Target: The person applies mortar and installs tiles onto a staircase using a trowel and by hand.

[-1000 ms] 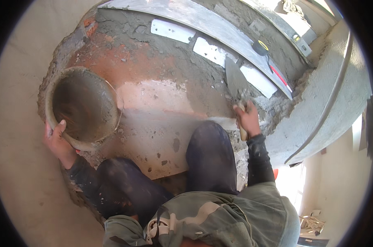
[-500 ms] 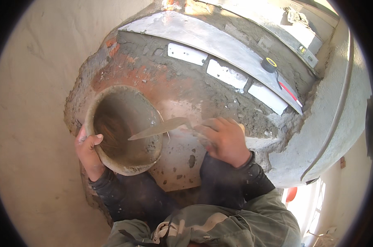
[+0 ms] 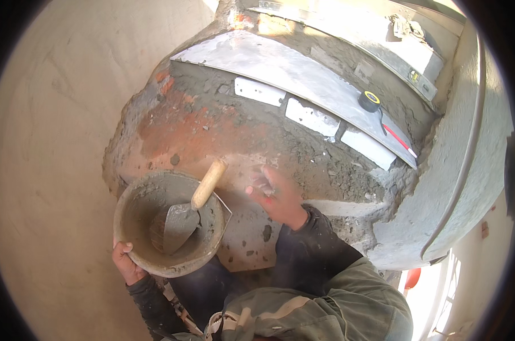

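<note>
Trowel (image 3: 180,225) was in the bucket (image 3: 142,199), long axis diagonal in the head view, lower left to upper right. Blade (image 3: 176,234) pointed down and to your left, against the inside of the bucket; wooden handle (image 3: 209,183) leaned up and to your right, out past the far rim, butt end free.

Your left hand (image 3: 127,264) had the bucket by its near-left rim: thumb over the lip, fingers wrapped outside, gripping. Bucket mouth faced up toward you, over your dark trousers (image 3: 203,284); wire bail (image 3: 228,208) hung at its right side.

Your right hand (image 3: 280,199) was open, thumb and forefinger apart, near the handle but off it. Fingertips blurred; they pointed up and left.

Beyond: three white blocks (image 3: 312,117) in a row in the mortar (image 3: 303,139), along the near edge of a grey slab (image 3: 286,63). Black-and-yellow tape (image 3: 369,102) and red pencil (image 3: 398,139) lay toward the slab's right end. Spirit level (image 3: 423,84) farther back.
</note>
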`<state>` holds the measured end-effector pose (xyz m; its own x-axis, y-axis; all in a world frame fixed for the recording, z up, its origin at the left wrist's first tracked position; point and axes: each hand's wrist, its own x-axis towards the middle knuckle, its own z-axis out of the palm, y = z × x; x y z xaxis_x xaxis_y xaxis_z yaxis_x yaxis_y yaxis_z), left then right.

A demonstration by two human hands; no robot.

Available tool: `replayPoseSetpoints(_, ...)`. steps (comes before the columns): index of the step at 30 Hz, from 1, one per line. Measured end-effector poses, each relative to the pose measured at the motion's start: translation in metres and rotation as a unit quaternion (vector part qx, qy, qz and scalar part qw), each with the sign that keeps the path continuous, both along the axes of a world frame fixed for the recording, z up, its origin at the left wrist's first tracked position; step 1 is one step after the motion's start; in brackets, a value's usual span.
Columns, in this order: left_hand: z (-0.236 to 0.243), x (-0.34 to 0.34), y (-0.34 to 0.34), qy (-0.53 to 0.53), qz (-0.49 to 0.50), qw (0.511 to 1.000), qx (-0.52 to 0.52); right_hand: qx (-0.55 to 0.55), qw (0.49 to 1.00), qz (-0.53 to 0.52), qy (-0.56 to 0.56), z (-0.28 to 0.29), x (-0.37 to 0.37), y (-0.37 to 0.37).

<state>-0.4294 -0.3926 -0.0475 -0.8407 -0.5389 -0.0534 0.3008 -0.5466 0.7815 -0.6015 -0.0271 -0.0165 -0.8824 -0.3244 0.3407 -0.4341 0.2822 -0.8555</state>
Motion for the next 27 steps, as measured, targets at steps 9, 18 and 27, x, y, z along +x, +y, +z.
replayPoseSetpoints(9,0.017,-0.042,0.044,0.0,-0.068,0.992,-0.105,-0.136,0.944,0.246,-0.17,-0.047,-0.028,0.031)
replayPoseSetpoints(18,0.006,-0.098,0.092,-0.147,-0.19,0.963,-0.121,-0.038,0.92,-0.118,-0.372,-0.044,0.004,0.064)
replayPoseSetpoints(27,0.148,-0.089,0.156,-0.178,-0.26,0.827,-0.465,-0.335,0.677,-0.157,-0.636,0.004,0.082,0.089)
